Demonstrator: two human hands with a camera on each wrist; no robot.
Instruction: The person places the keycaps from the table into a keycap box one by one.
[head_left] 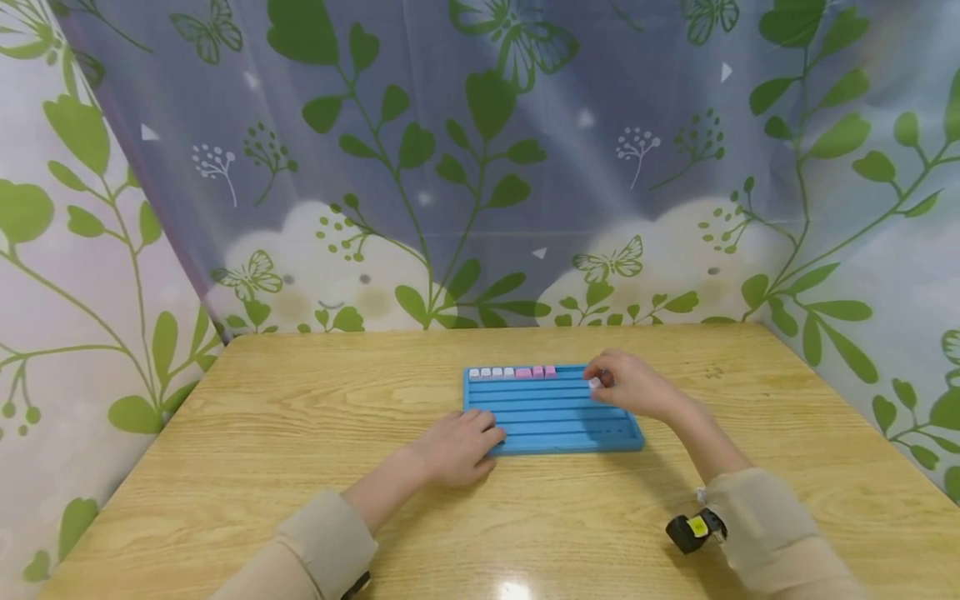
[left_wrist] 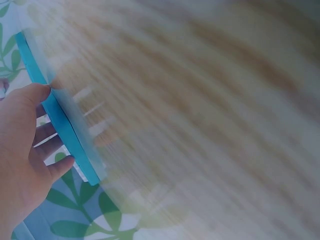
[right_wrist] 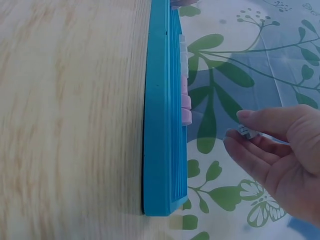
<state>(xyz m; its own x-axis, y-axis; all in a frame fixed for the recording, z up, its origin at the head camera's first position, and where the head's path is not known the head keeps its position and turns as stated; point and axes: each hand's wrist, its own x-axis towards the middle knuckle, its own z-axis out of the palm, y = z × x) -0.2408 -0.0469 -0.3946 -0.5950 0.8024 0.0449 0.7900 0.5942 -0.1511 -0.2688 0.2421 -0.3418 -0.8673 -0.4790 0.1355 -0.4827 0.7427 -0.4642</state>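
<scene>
A blue keycap tray (head_left: pixel 551 417) with long ridges lies on the wooden table. Along its far row sit white keycaps (head_left: pixel 486 373) at the left, followed by pink keycaps (head_left: pixel 537 372). My left hand (head_left: pixel 459 448) holds the tray's near left corner, its thumb (left_wrist: pixel 37 92) at the front edge and the other fingers over the left side. Above the tray's right side, my right hand (head_left: pixel 628 385) pinches a small white keycap (right_wrist: pixel 247 131) between thumb and fingers. The keycap is raised off the tray in the right wrist view.
The wooden table (head_left: pixel 300 400) surrounds the tray. Behind it hangs a curtain (head_left: pixel 480 208) printed with leaves and butterflies, with more of it at both sides. A black wrist camera (head_left: pixel 692 532) is strapped at the right sleeve.
</scene>
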